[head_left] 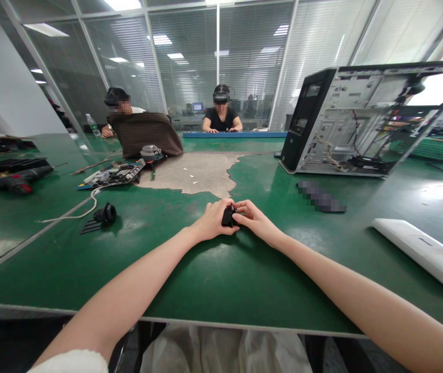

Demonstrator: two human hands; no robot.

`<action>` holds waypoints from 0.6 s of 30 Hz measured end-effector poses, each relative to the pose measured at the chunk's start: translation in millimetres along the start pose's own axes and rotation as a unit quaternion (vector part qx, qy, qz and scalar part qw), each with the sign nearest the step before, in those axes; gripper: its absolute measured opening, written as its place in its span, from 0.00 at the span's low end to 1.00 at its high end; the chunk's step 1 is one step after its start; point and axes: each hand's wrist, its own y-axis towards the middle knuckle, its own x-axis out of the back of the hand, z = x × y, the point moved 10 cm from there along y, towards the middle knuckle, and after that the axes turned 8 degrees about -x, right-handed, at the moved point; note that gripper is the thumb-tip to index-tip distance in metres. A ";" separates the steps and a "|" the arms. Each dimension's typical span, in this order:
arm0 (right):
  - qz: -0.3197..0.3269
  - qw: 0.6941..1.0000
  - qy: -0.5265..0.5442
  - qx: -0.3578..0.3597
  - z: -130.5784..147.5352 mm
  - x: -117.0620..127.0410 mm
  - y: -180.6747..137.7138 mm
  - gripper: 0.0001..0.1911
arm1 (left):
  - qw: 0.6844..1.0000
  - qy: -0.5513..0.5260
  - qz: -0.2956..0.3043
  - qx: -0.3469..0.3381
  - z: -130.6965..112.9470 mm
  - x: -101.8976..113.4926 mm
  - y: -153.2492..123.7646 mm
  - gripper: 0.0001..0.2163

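Observation:
Just above the green table [221, 290], at the middle of the view, both my hands meet around a small black part [227, 216]. It looks like a blocky plastic piece, though fingers cover much of it and its exact kind cannot be made out. My left hand [209, 221] is closed round its left side, thumb toward me. From the right, the thumb and fingers of my right hand [258, 224] pinch its edge. To the left of my hands lies another black piece [105, 213] with a round end and several flat prongs.
A circuit board [116, 173] and a white cable [85, 211] lie left, with a drill-like tool [21, 178] beyond. An opened computer case [310, 119] stands right, near a blurred dark object [320, 197] and a white device [419, 251]. Two people sit across the table.

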 end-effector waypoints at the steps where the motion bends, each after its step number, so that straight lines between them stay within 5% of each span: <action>1: 0.003 1.000 -0.001 -0.001 -0.2 -0.1 -0.1 0.12 | 1.000 -0.001 -0.001 0.000 -0.1 0.2 0.1 0.26; 7: 0.063 0.997 0.028 0.023 8.3 -8.1 -8.5 0.15 | 1.000 -0.003 -0.001 0.015 2.0 -0.2 -0.1 0.24; 18: 0.002 1.000 0.024 0.004 -1.8 4.2 -4.1 0.15 | 1.000 -0.008 -0.005 0.013 1.4 0.3 0.8 0.24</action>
